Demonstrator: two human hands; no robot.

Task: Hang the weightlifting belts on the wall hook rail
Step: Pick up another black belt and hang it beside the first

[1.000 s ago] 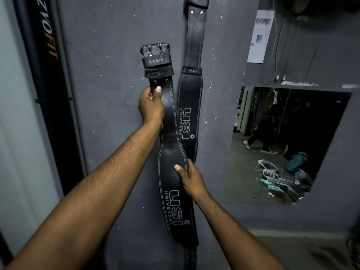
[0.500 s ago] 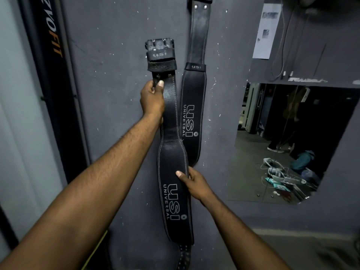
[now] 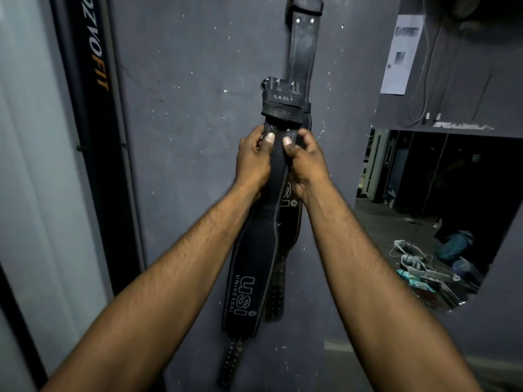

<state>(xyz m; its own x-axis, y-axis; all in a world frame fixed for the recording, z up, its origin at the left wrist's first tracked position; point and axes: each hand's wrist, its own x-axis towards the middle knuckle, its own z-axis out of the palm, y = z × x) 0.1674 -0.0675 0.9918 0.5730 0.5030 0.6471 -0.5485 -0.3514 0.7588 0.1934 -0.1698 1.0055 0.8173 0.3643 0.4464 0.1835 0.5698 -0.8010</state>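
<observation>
The left hand (image 3: pixel 252 162) and right hand (image 3: pixel 307 162) sit side by side on the near belt (image 3: pixel 254 250), which overlaps the hanging belt (image 3: pixel 304 55) behind it on the wall (image 3: pixel 184 165); mirror (image 3: pixel 424 210) right, banner (image 3: pixel 93 114) left.

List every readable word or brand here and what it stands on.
"USI UNIVERSAL": wide part of the held belt.
"usi": keeper loop near that belt's buckle.
"ZVOFIT", start cut off: black panel at left.
Hanging belt: logo mostly hidden behind the right hand.
Paper sheet on the wall: too blurred to read.
</observation>
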